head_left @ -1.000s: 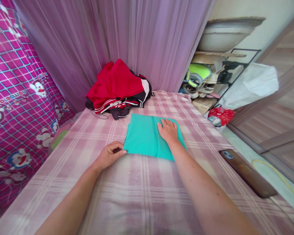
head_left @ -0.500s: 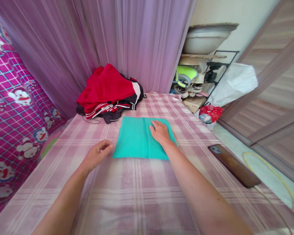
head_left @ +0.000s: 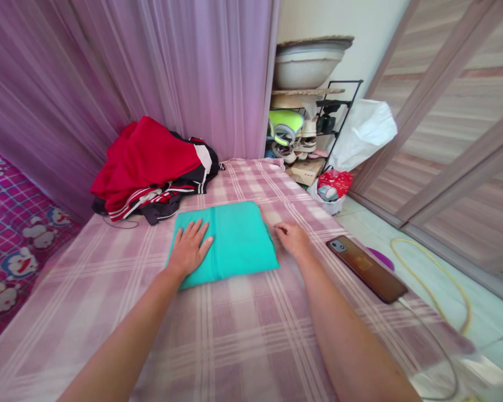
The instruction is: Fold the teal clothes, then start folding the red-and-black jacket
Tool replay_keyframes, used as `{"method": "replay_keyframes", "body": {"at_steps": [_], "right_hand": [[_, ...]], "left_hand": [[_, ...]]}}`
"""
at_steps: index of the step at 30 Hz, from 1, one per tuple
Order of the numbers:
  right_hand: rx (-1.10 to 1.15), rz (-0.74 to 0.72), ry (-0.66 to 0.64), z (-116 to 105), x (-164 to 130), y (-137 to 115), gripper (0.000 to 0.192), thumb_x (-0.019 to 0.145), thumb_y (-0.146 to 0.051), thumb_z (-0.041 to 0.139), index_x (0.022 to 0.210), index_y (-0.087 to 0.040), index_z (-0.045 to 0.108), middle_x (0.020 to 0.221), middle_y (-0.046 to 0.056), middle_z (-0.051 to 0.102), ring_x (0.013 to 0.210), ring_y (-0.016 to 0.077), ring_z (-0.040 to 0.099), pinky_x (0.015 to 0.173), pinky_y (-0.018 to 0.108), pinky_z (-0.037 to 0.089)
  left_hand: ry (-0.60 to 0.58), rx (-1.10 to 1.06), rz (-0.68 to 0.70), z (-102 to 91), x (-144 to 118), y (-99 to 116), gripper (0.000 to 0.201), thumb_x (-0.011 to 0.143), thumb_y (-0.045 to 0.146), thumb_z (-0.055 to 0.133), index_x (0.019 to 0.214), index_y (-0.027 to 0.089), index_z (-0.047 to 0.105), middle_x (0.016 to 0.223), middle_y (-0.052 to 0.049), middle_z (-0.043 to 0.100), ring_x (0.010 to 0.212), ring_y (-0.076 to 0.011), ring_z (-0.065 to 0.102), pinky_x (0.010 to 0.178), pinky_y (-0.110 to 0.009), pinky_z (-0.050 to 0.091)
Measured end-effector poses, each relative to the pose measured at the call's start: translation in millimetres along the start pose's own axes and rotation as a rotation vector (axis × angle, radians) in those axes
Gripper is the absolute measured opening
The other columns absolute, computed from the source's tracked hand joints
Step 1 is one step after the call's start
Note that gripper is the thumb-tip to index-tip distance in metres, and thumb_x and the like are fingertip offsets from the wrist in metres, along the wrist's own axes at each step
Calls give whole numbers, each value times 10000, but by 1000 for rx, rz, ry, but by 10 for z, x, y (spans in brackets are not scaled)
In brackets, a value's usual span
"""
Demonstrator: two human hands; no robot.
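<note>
Centre frame on the plaid bed cover (head_left: 243,329): folded teal cloth (head_left: 230,240), left hand (head_left: 189,249) flat atop, fingers spread; right hand (head_left: 292,237) at right edge, fingers loosely curled (pinch unclear). Risk: uneven pull, fold slipping askew.

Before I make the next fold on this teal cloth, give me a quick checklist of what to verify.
1. Teal cloth lies flat on the checked bedsheet: ok.
2. Left hand flat on the cloth's left part, pinning it: ok.
3. Right hand at the cloth's right edge; whether its fingers grip the edge: cannot tell.
4. Phone apart from the cloth, to its right: ok.
5. Red and black clothes pile clear of the cloth's far edge: ok, though close.
6. Layers underneath aligned: cannot tell.
</note>
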State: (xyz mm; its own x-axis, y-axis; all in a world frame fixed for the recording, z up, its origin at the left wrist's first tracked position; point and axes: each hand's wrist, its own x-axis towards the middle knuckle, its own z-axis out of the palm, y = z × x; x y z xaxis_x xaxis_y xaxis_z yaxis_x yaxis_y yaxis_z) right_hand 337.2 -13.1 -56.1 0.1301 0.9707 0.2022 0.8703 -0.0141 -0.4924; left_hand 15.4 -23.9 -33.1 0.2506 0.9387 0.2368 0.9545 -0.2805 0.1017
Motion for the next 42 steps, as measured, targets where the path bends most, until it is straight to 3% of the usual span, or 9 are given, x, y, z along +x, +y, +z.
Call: {"method": "replay_keyframes", "body": {"at_steps": [3, 7, 17, 23, 25, 29, 34, 42], "right_hand": [[-12, -48, -69, -28, 5, -57, 297, 966, -322, 505, 1052, -266, 784, 1117, 47, 768, 1026, 214, 687, 819, 282, 479], [-29, -37, -136, -98, 22, -101, 365, 1000, -375, 450, 999, -250, 792, 1074, 60, 774, 988, 219, 693, 769, 278, 462], [102, 46, -194, -150, 18, -226, 291, 953, -401, 569, 1128, -282, 768, 1118, 27, 773, 1013, 206, 699, 775, 259, 477], [126, 174, -416, -186, 188, -276, 435, 986, -472, 516, 789, -187, 780, 771, 66, 768, 692, 170, 694, 613, 239, 442], [121, 172, -454, -181, 252, -288, 400, 968, -438, 562, 729, -184, 757, 720, 51, 752, 633, 152, 670, 584, 230, 425], [70, 119, -370, -149, 283, -298, 200, 910, -320, 640, 826, -192, 769, 860, 55, 775, 776, 171, 681, 628, 230, 415], [-28, 48, -194, -112, 208, -262, 219, 936, -310, 587, 988, -209, 773, 1023, 74, 773, 950, 197, 679, 728, 249, 431], [-59, 83, -241, -132, 273, -301, 394, 968, -497, 507, 986, -212, 778, 1032, 99, 767, 967, 237, 682, 721, 282, 443]], "left_hand": [[51, -27, 0, 129, -66, -121, 603, 1017, 524, 285, 1517, 226, 446, 1589, -105, 409, 1489, -305, 332, 1195, -577, 275], [59, -97, 5, 148, -92, -210, 630, 1018, 540, 250, 1517, 208, 443, 1594, -113, 400, 1490, -300, 333, 1200, -572, 263], [104, -174, 5, 204, -86, -304, 634, 1008, 551, 251, 1507, 220, 460, 1585, -115, 419, 1486, -302, 340, 1200, -585, 257], [132, -193, 34, 201, -111, -324, 602, 1011, 529, 267, 1505, 246, 462, 1576, -104, 437, 1481, -299, 350, 1194, -586, 270], [142, -196, 45, 200, -123, -325, 596, 1012, 522, 268, 1510, 251, 453, 1576, -102, 438, 1480, -295, 353, 1194, -585, 272], [151, -196, 53, 195, -141, -322, 604, 1012, 520, 264, 1509, 233, 451, 1580, -110, 431, 1482, -293, 350, 1199, -583, 264], [140, -190, 55, 175, -151, -311, 612, 1009, 521, 270, 1508, 216, 451, 1584, -117, 422, 1486, -293, 341, 1205, -578, 257], [132, -185, 73, 151, -152, -292, 611, 1011, 519, 271, 1513, 215, 442, 1587, -114, 418, 1490, -286, 334, 1214, -563, 240]]}}
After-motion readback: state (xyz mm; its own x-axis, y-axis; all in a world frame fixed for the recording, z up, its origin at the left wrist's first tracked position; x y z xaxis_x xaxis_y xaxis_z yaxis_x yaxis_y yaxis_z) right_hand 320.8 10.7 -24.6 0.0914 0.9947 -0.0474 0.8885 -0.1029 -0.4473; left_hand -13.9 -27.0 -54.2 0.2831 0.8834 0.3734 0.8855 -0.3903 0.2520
